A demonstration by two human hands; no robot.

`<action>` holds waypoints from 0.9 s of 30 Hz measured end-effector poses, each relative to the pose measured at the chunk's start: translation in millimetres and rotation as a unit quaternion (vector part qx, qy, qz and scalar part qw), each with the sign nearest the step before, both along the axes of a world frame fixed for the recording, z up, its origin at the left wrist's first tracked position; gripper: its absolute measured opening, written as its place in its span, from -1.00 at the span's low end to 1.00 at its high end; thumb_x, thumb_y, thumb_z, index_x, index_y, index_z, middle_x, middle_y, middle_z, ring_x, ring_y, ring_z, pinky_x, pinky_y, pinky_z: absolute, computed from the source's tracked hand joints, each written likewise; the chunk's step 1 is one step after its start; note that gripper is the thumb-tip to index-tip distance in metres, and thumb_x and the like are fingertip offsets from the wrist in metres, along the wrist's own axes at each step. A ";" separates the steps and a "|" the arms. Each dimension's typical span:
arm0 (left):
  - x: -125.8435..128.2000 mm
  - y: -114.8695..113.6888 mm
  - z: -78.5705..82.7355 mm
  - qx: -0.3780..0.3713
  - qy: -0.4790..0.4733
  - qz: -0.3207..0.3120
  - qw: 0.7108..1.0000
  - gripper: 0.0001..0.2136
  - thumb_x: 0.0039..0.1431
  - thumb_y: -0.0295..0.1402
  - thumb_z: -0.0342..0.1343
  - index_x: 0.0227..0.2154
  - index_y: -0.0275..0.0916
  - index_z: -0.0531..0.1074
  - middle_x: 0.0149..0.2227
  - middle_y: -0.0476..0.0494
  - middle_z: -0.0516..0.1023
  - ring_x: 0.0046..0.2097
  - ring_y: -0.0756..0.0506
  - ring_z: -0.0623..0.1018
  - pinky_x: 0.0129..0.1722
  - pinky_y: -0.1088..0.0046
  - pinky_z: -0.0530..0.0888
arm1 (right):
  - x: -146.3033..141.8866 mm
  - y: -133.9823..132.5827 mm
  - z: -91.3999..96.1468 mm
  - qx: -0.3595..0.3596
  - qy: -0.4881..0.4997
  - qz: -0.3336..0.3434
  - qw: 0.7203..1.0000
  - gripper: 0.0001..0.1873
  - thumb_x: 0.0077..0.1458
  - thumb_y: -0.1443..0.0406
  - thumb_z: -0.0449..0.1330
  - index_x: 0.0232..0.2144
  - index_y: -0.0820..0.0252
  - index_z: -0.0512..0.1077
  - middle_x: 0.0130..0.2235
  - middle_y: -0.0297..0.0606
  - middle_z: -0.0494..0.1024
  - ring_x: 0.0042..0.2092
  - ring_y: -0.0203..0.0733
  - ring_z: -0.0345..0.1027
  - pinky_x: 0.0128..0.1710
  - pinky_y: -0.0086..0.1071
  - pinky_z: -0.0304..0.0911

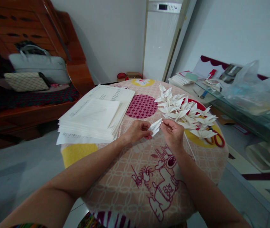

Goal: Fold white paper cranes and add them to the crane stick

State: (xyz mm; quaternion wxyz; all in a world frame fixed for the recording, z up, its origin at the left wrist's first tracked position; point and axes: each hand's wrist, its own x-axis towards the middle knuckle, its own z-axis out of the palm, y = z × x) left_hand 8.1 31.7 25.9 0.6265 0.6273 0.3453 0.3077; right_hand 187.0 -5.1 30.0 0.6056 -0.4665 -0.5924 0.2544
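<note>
A small folded piece of white paper [155, 127] is held up between my two hands above the round table. My left hand [140, 130] pinches its left end, and my right hand [172, 131] pinches its upper right tip. Just beyond my right hand lies a pile of folded paper cranes [184, 109], white with pointed wings. To the left of my hands a stack of white paper sheets [94, 114] rests on printed pages. A thin white stick [190, 145] lies beside my right wrist.
A patterned cloth [130, 183] covers the round table. Scissors with red handles [217, 139] lie at its right edge, partly under the cranes. On the right stands a glass shelf [244, 117] with a plastic bag [248, 88]. A wooden bench [75, 76] holds a grey bag [40, 66].
</note>
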 end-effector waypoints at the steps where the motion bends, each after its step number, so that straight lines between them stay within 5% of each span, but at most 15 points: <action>1: 0.2 0.0 -0.3 0.003 0.002 -0.003 1.000 -0.84 -0.04 -0.36 0.29 -0.49 -0.33 0.45 -0.54 -0.03 0.56 -0.51 0.03 0.54 -0.47 0.58 0.48 | 0.0 0.0 -0.5 0.008 -0.004 -0.004 1.000 -0.88 0.07 0.24 0.24 -0.44 0.15 0.52 -0.42 -0.31 0.56 -0.38 -0.19 0.45 -0.34 -0.33 0.39; 7: 0.3 -0.2 -2.2 0.049 0.010 -0.001 0.999 -0.86 -0.01 -0.36 0.27 -0.48 -0.33 0.46 -0.54 -0.03 0.56 -0.51 0.04 0.53 -0.48 0.60 0.45 | 0.5 0.1 1.5 0.066 -0.004 -0.011 0.998 -0.89 0.09 0.28 0.23 -0.44 0.12 0.56 -0.18 -0.19 0.65 -0.12 -0.07 0.52 -0.03 -0.16 0.40; 15: -1.3 -2.0 -0.4 0.140 0.053 0.044 0.988 -0.94 0.05 -0.43 0.20 -0.46 -0.32 0.49 -0.55 0.01 0.53 -0.51 0.06 0.49 -0.52 0.64 0.35 | 2.4 3.9 0.7 -0.035 0.094 0.068 0.993 -0.87 -0.09 0.29 0.40 -0.39 0.14 0.60 -0.19 -0.24 0.67 -0.17 -0.11 0.55 -0.13 -0.26 0.45; 21: -1.4 -2.5 -0.1 0.164 0.062 0.043 0.983 -0.94 0.07 -0.43 0.19 -0.43 -0.31 0.51 -0.55 0.03 0.52 -0.52 0.07 0.48 -0.52 0.65 0.32 | 2.8 4.5 -0.8 -0.060 0.087 0.076 0.991 -0.79 -0.14 0.27 0.44 -0.35 0.14 0.62 -0.17 -0.23 0.67 -0.20 -0.12 0.54 -0.14 -0.25 0.44; 27: -1.2 -3.8 0.5 0.142 0.046 0.015 0.989 -0.92 0.07 -0.42 0.19 -0.48 -0.31 0.47 -0.56 0.05 0.51 -0.52 0.08 0.48 -0.51 0.64 0.34 | 0.8 1.3 7.3 -0.033 0.089 0.073 0.993 -0.95 -0.08 0.31 0.37 -0.45 0.12 0.63 -0.17 -0.22 0.67 -0.11 -0.07 0.55 -0.06 -0.22 0.42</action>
